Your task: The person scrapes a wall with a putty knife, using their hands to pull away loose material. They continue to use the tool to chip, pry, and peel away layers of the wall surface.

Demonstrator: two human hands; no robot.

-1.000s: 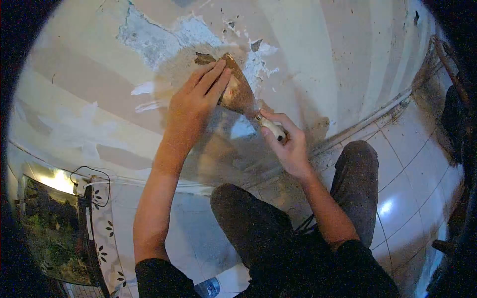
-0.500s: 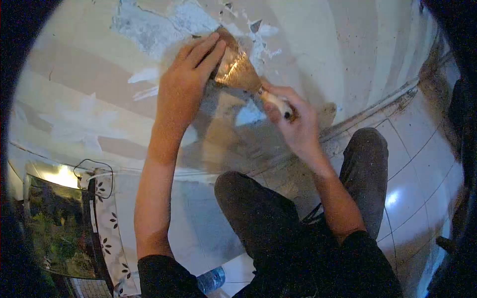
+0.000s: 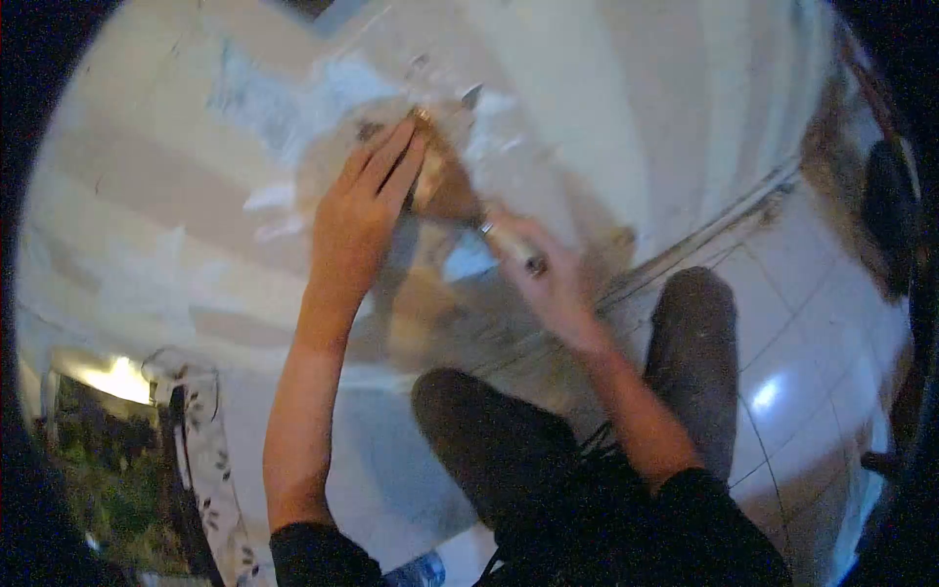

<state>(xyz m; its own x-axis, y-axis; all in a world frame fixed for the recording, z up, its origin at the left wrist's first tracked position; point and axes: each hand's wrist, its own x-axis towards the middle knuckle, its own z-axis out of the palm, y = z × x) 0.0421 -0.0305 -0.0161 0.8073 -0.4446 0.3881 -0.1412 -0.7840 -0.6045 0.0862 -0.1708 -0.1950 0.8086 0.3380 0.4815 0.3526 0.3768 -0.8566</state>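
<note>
My right hand (image 3: 556, 284) is closed around the pale handle of a scraper (image 3: 448, 188), which has a broad metal blade. The blade lies against the striped wall (image 3: 626, 108) and slants up to the left. My left hand (image 3: 354, 230) is stretched out, its fingertips resting at the blade's upper left edge. Whether those fingers press on metal or on the wall is partly hidden. Around the blade the wall has bare, pale blue-white patches (image 3: 259, 103) where paint has come off, and a dark loose flake (image 3: 471, 96) sticks out.
Below the wall runs a tiled floor (image 3: 782, 401), with my bent knees (image 3: 479, 411) close in front. A lit aquarium (image 3: 117, 460) stands at lower left beside a flower-patterned panel (image 3: 220, 470). A blue-tinted bottle (image 3: 419, 569) lies near my left sleeve.
The view has tilted upward, so the wall appears lower. Both hands and the scraper have shifted down and slightly left in view; the right hand still holds the handle.
</note>
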